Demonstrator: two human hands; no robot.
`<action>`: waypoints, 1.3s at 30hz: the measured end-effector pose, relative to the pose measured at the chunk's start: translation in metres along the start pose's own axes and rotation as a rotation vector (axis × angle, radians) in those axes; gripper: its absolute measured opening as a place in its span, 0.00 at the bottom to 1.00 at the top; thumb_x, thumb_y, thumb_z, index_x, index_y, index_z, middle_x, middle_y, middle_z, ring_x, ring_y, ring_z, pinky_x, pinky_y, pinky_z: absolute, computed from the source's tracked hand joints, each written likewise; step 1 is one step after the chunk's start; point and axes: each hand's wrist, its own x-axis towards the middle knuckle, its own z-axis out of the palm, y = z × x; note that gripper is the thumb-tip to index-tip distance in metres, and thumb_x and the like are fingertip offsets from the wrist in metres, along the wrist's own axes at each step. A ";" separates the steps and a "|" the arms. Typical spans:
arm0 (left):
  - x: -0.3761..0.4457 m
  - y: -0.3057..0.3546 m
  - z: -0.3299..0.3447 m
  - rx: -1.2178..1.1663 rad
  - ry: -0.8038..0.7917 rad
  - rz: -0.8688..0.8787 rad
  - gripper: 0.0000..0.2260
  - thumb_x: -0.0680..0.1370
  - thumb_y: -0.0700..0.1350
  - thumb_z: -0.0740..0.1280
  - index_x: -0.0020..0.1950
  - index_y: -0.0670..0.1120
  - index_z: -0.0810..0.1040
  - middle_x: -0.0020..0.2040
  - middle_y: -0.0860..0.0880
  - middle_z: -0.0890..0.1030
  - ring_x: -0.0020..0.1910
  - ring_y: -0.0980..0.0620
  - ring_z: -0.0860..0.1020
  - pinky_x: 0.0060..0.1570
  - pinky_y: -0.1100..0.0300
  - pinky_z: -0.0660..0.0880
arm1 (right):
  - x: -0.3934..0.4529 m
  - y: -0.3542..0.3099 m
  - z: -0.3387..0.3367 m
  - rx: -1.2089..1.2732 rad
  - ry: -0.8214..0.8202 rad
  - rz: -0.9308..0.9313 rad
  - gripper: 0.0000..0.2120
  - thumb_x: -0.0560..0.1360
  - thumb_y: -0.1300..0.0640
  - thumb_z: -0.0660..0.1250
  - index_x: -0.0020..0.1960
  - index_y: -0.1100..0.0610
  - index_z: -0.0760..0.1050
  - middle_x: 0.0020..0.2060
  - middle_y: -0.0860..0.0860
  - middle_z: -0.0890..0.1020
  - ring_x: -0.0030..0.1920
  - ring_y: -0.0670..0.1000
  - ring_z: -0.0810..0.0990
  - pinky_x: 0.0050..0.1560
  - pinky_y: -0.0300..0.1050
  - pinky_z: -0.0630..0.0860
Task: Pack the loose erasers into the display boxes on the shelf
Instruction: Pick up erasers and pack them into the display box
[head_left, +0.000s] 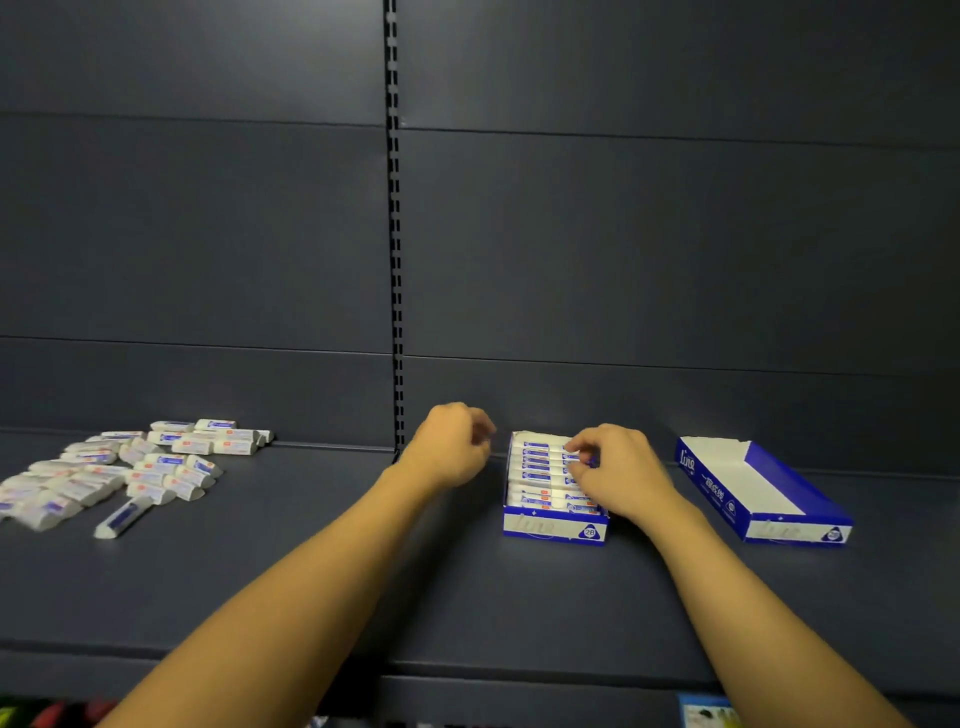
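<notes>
A blue and white display box (554, 526) stands on the dark shelf (311, 582), packed with rows of wrapped white erasers (535, 465). My right hand (618, 473) is over the box's right side, fingers curled and pinching an eraser in the upper rows. My left hand (452, 447) hovers just left of the box, fingers loosely curled, holding nothing that I can see. A second display box (769, 499) lies empty to the right. A pile of loose erasers (124, 467) is spread at the shelf's left.
One loose eraser (123, 517) lies apart at the pile's front edge. A slotted upright (396, 234) splits the dark back panel. Below the shelf's front lip, coloured items (709, 712) show on a lower level.
</notes>
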 end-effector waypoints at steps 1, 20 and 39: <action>-0.004 -0.004 -0.008 0.042 -0.013 -0.010 0.12 0.79 0.41 0.67 0.61 0.46 0.82 0.56 0.47 0.82 0.54 0.48 0.81 0.55 0.57 0.78 | -0.001 -0.006 -0.002 -0.024 -0.024 -0.014 0.12 0.76 0.54 0.71 0.59 0.49 0.80 0.51 0.45 0.80 0.51 0.48 0.80 0.49 0.47 0.81; -0.119 -0.076 -0.146 0.567 -0.099 -0.328 0.14 0.79 0.47 0.62 0.60 0.45 0.81 0.61 0.42 0.79 0.56 0.39 0.79 0.53 0.50 0.77 | -0.023 -0.162 -0.003 -0.437 -0.350 -0.157 0.10 0.76 0.56 0.63 0.56 0.56 0.74 0.50 0.52 0.77 0.48 0.55 0.78 0.43 0.47 0.73; -0.187 -0.218 -0.255 0.573 -0.067 -0.300 0.17 0.81 0.44 0.65 0.70 0.46 0.76 0.67 0.44 0.78 0.60 0.43 0.79 0.57 0.52 0.78 | -0.063 -0.331 0.071 -0.398 -0.416 -0.134 0.02 0.76 0.61 0.60 0.48 0.57 0.70 0.41 0.51 0.73 0.36 0.50 0.71 0.33 0.43 0.67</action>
